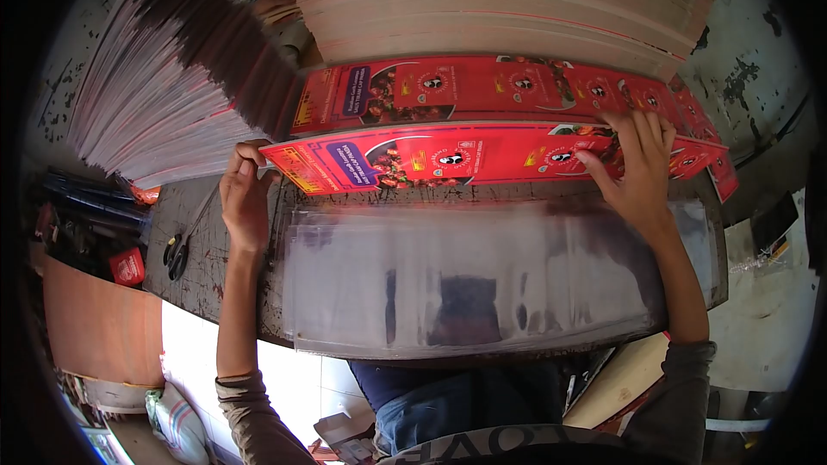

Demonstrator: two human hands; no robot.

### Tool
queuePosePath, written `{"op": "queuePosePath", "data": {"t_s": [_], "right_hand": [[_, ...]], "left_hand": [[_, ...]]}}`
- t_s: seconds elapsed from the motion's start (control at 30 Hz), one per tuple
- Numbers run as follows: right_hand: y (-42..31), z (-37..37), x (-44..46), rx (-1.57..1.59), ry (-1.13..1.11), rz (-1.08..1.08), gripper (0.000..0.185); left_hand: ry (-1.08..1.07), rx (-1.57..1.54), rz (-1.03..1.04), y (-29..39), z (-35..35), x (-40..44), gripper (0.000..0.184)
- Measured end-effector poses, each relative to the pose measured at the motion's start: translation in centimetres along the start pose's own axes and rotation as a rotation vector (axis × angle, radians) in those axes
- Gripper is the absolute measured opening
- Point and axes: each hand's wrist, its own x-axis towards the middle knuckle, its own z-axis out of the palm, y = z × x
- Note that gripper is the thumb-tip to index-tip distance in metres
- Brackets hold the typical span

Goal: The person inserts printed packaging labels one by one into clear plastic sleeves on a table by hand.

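Observation:
A long red printed cardboard strip (500,159) with food pictures and panda logos stands tilted on its lower edge above the bench. My left hand (245,202) pinches its left end between thumb and fingers. Toward the other end, my right hand (639,168) grips it, thumb on the printed face and fingers over the top edge. Behind it another red printed strip (482,90) leans against a tall stack. Below both hands lies a pile of clear plastic sleeves (448,284), glossy with reflections.
Stacked cardboard (500,4) rises at the back, with a fanned pile of strips (172,86) at left. Black-handled scissors (177,257) lie on the worn bench (250,293). Another person's hand (274,2) shows between the stacks. A red box (127,267) sits at left.

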Motion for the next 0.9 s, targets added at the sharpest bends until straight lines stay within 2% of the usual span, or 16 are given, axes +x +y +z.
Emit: {"op": "queuePosePath", "data": {"t_s": [0.07,0.47,0.9], "right_hand": [[0.0,0.0,0.0,-0.002,-0.002,0.0,0.041],[0.0,-0.1,-0.1,0.004,-0.002,-0.008,0.041],[0.1,0.0,-0.1,0.003,0.003,-0.014,0.042]], "left_hand": [[0.194,-0.031,-0.012,0.9,1.4,0.2,0.025],[0.1,-0.008,0.016,0.4,0.4,-0.1,0.035],[0.093,0.014,0.026,0.8,0.7,-0.1,0.031]]}}
